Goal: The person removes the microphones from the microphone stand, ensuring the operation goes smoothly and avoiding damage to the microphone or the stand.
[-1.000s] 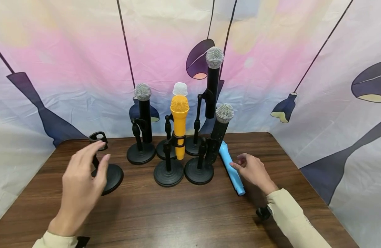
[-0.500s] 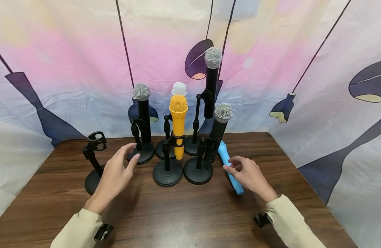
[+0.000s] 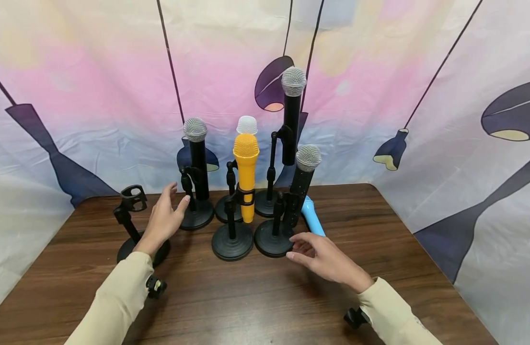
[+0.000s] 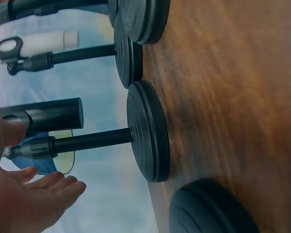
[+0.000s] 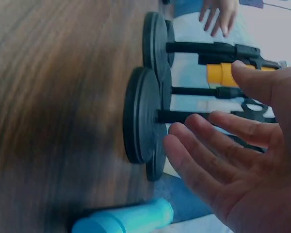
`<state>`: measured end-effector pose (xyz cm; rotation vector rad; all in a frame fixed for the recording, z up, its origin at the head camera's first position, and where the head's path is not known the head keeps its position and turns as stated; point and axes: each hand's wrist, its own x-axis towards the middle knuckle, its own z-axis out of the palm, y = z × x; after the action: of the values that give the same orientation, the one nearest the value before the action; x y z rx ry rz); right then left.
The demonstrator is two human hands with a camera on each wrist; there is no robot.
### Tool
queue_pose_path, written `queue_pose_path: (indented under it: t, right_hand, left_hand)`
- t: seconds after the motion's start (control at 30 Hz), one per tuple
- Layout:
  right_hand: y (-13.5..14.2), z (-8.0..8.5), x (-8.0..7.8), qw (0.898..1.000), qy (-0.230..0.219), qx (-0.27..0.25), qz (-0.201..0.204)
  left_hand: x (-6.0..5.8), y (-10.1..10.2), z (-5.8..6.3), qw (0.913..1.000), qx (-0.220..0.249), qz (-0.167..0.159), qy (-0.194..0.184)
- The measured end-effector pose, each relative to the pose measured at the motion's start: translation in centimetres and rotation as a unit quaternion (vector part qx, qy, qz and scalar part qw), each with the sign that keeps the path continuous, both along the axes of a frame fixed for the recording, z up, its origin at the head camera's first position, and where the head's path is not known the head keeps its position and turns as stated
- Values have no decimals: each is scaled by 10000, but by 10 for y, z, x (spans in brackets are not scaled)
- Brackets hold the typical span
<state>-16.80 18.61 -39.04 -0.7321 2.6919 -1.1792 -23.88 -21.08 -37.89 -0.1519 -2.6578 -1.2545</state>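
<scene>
Near the left black microphone (image 3: pixel 199 163), left hand (image 3: pixel 166 218) with thumb and fingers apart, seen from the left wrist to either side of the upper joint of that microphone's stand (image 4: pixel 148 131); contact impossible to tell. Upright in its clip there, black body, silver head. Before the front right stand (image 3: pixel 271 241), right hand (image 3: pixel 323 258) with thumb and fingers likewise apart, fingers loosely bent, thumb on the near side; contact with the round base equally unclear. Just beyond, flat on the table (image 3: pixel 247 306), light blue microphone (image 3: pixel 312 216), near end hidden behind the right hand in the head view. In the front right stand, tilted to the right, speckled black microphone (image 3: pixel 301 187) with silver head. Next to it, upright on the front middle stand (image 3: pixel 232 242), yellow microphone (image 3: pixel 247 172); directly behind, mostly hidden, white-headed microphone (image 3: pixel 247 124). Farther back, highest of all, tall-set black microphone (image 3: pixel 293 112) on a long-poled stand (image 3: pixel 271 177). At far left, ring-clip stand (image 3: pixel 130 226), base partly hidden behind the left wrist and sleeve (image 3: pixel 116 297). At both cuffs, small black devices (image 3: pixel 156 286). Beyond the table's back edge, pale cloth backdrop (image 3: pixel 342 105) in pink, blue and cream, printed with dark hanging lamps (image 3: pixel 392 147) and thin dark lines.
</scene>
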Motion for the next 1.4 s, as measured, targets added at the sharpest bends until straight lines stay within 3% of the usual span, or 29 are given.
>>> queue_pose_path:
  t: [0.27, 0.4, 0.6, 0.7, 0.93, 1.4]
  right_hand:
    - [-11, -4, 1, 9981, -202, -178, 556]
    - [-14, -4, 2, 9976, -239, -163, 636]
    - [-19, -4, 0, 9969, -319, -163, 694]
    - [-21, -5, -1, 9967, -321, -157, 727]
    - [-24, -4, -1, 9965, -263, -169, 781]
    - [-33, 1, 1, 9961, -227, -219, 819]
  left_hand:
    - [-22, 6, 5, 9977, 657, 51, 169]
    - [-26, 8, 6, 9972, 731, 51, 122]
    - [-31, 6, 3, 9949, 935, 379, 58]
    - [-33, 5, 1, 9958, 814, 402, 111]
    - [-29, 0, 1, 9987, 429, 153, 228]
    - [-5, -9, 4, 9985, -410, -273, 250]
